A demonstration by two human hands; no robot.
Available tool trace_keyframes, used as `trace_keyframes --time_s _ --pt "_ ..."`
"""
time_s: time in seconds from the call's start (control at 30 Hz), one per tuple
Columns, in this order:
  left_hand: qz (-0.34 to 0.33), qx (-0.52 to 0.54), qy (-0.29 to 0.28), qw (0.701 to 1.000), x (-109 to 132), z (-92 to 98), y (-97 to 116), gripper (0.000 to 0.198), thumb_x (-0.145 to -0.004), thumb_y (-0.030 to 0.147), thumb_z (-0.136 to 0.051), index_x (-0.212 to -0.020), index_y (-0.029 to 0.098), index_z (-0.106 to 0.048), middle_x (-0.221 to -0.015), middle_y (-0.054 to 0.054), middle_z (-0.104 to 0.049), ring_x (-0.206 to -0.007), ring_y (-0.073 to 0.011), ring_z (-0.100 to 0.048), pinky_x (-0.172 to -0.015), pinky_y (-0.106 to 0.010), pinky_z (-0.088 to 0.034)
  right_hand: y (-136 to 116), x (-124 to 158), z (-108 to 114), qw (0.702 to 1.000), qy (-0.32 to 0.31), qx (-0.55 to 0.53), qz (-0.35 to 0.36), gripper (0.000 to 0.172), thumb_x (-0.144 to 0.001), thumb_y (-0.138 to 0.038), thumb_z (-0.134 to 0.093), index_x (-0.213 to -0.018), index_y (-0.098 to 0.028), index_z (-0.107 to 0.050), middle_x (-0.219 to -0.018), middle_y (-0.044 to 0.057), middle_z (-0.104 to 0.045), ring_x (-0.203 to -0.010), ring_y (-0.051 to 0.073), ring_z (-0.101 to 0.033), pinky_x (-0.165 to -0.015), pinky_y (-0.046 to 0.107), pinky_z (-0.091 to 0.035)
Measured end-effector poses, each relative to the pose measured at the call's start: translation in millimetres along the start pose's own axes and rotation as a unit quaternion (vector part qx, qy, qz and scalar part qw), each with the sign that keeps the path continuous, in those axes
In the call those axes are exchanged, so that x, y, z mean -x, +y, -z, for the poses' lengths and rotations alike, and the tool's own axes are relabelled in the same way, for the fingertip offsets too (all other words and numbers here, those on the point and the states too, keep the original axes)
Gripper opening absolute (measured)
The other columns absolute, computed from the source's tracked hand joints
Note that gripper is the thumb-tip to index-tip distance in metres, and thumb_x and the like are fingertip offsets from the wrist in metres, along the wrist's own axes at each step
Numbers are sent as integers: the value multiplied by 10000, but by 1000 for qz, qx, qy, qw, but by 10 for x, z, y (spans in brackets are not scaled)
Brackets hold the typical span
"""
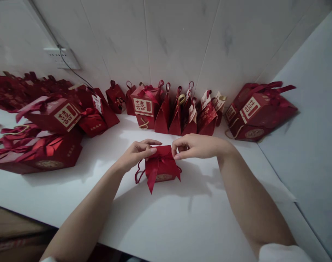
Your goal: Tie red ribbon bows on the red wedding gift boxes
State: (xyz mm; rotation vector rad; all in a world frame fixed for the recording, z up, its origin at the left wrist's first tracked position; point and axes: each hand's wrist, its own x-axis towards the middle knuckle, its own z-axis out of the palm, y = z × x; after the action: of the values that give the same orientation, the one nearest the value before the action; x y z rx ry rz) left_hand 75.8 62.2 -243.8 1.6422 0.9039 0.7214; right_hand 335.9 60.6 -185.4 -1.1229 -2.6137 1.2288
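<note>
A small red gift box (166, 168) stands on the white table, with a red ribbon bow (160, 157) on its front and two ribbon tails hanging down. A dark red cord handle (139, 174) loops out at its left side. My left hand (137, 154) holds the box at its upper left; the thumb presses beside the bow and the fingers reach behind the top. At the upper right corner, my right hand (195, 146) has thumb and index finger pinched together against the box edge. Whatever lies between those fingertips is too small to make out.
Behind my hands stands a row of red gift boxes (162, 116) with ribbon loops. A larger box (253, 112) is at the right, by a pale panel (313, 109). More boxes (59, 149) crowd the left. A cable runs from the wall socket (62, 58).
</note>
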Motion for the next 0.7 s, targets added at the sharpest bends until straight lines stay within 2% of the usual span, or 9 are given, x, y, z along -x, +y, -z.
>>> trace_keyframes --time_s 0.13,0.2,0.3,0.43,0.57,0.7 --pt "-1 -20 -14 1000 -14 11 -14 426 -858 445 -656 -545 157 -670 -1200 -95 -653 -1047 -227 -615 -885 -337 -471 22 -33 -17 995 10 -90 -39 257 -912 -412 -542 -1046 -193 -557 -752 4 -634 -668 143 -596 -602 253 -434" --pt "-5 -23 -15 1000 -18 12 -11 402 -867 452 -643 -592 169 -715 -1188 -98 -659 -1026 -221 -620 -893 -338 -475 29 -44 -31 994 -6 -98 -48 247 -912 -424 -546 -995 -191 -553 -745 7 -645 -649 138 -600 -601 253 -445" --pt "3 -22 -13 1000 -19 8 4 378 -863 474 -637 -665 174 -756 -1195 -109 -652 -979 -218 -629 -825 -321 -505 27 -51 -40 992 -54 -115 -28 231 -894 -413 -584 -888 -184 -558 -738 14 -660 -637 130 -608 -607 248 -452" --pt "6 -40 -8 999 -13 4 17 363 -861 482 -634 -717 181 -775 -1204 -110 -648 -958 -214 -634 -786 -304 -516 20 -59 -42 982 -84 -164 -38 234 -911 -410 -564 -868 -180 -558 -799 38 -711 -615 127 -657 -591 240 -442" --pt "-4 -104 11 995 9 18 33 359 -877 484 -611 -739 198 -776 -1218 -96 -652 -992 -224 -635 -829 -324 -506 49 -89 -53 982 -86 -162 -36 329 -919 -478 -546 -807 -170 -582 -798 41 -719 -649 132 -679 -613 243 -452" --pt "-35 -219 30 975 33 49 74 418 -872 494 -611 -609 188 -722 -1200 -77 -664 -972 -222 -638 -862 -351 -480 100 -127 -79 982 -75 -170 -24 367 -903 -518 -560 -784 -172 -582 -758 37 -711 -683 145 -680 -683 267 -494"
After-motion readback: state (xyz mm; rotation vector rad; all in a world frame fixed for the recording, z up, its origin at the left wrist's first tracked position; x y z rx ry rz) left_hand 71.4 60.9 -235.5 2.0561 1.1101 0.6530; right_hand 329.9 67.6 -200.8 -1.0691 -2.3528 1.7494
